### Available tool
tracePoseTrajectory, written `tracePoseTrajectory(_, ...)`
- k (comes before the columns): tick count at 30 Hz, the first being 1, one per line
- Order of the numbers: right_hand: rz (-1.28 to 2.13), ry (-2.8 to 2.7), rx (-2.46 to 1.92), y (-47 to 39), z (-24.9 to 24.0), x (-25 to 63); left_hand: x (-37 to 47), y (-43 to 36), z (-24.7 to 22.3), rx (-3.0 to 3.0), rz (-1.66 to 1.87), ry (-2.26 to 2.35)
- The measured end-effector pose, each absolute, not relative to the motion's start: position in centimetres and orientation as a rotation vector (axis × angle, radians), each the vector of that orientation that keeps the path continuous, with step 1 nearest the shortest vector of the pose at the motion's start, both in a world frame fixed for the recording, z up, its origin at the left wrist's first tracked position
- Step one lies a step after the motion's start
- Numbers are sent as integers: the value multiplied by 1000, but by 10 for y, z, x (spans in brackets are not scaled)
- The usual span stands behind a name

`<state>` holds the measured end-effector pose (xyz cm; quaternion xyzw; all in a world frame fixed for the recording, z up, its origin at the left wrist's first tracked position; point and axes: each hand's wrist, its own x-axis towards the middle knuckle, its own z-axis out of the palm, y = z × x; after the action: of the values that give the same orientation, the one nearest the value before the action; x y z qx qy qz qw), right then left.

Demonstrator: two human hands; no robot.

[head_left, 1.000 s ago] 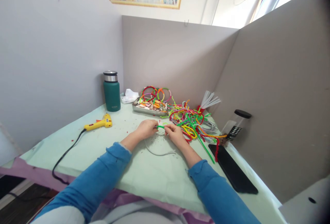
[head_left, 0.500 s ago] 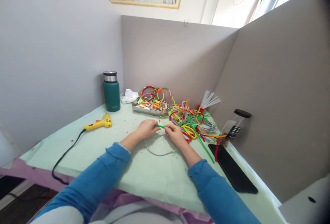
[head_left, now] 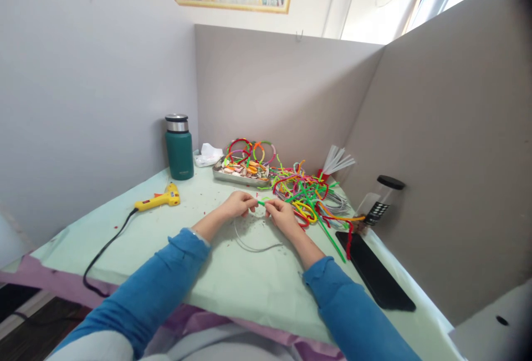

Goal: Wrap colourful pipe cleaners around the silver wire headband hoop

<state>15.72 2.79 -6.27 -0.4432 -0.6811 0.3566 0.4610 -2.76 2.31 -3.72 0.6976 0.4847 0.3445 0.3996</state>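
A short green fuzzy stem [head_left: 261,203] spans the small gap between my two hands, over the middle of the table. My left hand [head_left: 240,204] pinches its left end, and my right hand [head_left: 280,214] pinches the right end. From the fingers of my left hand a thin grey wire [head_left: 253,250] curves down and across the cloth toward the right. Beyond my right hand lies a tangled pile of coloured fuzzy stems [head_left: 305,188]. A metal tray [head_left: 241,179] of small flat pieces, with coloured rings on top, stands behind my hands.
On the left are a yellow glue gun [head_left: 158,200] with a black cord and a green bottle [head_left: 180,153]. White tissue [head_left: 208,154] lies beside the tray. At the right are a black flat object [head_left: 376,272] and a clear jar [head_left: 380,200]. Grey partitions surround the table.
The fingers of my left hand have shifted slightly along the green stem, and less of it shows between my hands. The grey wire's loop has moved a little. My right hand is nearly still.
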Motion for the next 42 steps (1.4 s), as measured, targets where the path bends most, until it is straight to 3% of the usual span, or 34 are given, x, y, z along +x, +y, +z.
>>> tracePoseTrajectory(10, 807, -1719, -1057, 25, -63, 156, -29, 26, -37, 1100, 750, 995)
tracePoseTrajectory(26, 756, -1641, -1158, 31, -63, 159, -30, 36, -49, 2195, 1221, 1333)
tracePoseTrajectory(42, 780, -1663, -1176, 29, -62, 157, -31, 33, -48, 2368, 1127, 1426)
